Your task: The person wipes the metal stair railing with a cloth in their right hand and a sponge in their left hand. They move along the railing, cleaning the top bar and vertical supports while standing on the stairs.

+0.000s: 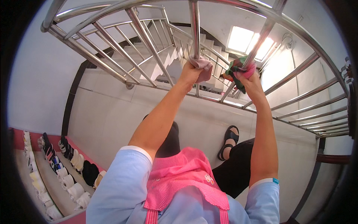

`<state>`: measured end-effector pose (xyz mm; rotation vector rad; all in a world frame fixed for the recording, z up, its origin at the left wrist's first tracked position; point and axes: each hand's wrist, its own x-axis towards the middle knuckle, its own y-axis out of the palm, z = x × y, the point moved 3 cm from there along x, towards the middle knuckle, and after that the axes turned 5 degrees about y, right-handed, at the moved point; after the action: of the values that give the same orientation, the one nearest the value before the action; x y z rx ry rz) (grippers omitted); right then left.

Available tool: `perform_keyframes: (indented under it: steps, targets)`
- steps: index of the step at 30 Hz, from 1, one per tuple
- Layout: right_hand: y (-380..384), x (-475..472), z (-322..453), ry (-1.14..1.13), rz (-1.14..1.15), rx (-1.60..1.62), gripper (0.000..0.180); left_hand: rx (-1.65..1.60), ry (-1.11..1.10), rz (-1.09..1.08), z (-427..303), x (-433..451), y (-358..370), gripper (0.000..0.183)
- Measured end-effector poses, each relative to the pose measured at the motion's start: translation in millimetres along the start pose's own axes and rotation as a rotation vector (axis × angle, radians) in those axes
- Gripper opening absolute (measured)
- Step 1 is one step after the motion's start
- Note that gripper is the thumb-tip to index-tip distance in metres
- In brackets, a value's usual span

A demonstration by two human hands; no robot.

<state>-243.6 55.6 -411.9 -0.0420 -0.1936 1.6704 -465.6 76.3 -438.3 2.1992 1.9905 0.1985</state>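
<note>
A pale pink cloth (pixel 205 73) is wrapped around an upright bar of the stainless steel railing (pixel 195 30), and my left hand (pixel 190 73) grips it there. On the neighbouring upright to the right, my right hand (pixel 249 81) is closed around a multicoloured cloth (pixel 236 70) with green, red and bright pink parts. Both cloths touch the metal, and my fingers are partly hidden by them. The two hands are apart at about the same height, below the curved top rail.
Tiled stairs (pixel 162 58) descend beyond the railing, near a bright window (pixel 246 42). A shoe rack (pixel 42 173) with several pairs of shoes stands at lower left. My sandalled foot (pixel 230 141) is on the tiled floor (pixel 112 117). A dark wooden piece (pixel 332 158) juts in at right.
</note>
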Motion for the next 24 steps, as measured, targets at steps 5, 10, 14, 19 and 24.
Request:
perform_keyframes:
  steps: [5, 10, 14, 19, 24]
  targets:
    - [-3, 1, 50, -0.306, -0.043, 0.287, 0.029, -0.233, 0.393, -0.059, -39, 1, 14, 0.008]
    - [-2, 3, 6, -0.052, 0.010, 0.216, 0.032, -0.039, 0.232, 0.105, -13, 4, 1, 0.011]
    - [0, -4, -45, 0.395, 0.251, -0.044, 0.030, 0.040, -0.112, 0.284, 30, 14, -19, 0.010]
    - [-5, -3, -40, 0.401, 0.195, -0.268, 0.027, 0.222, -0.180, 0.185, 33, 19, -27, 0.006]
    - [-13, -2, 10, 0.051, -0.078, -0.284, 0.032, 0.377, 0.328, -0.056, -25, 6, -15, 0.007]
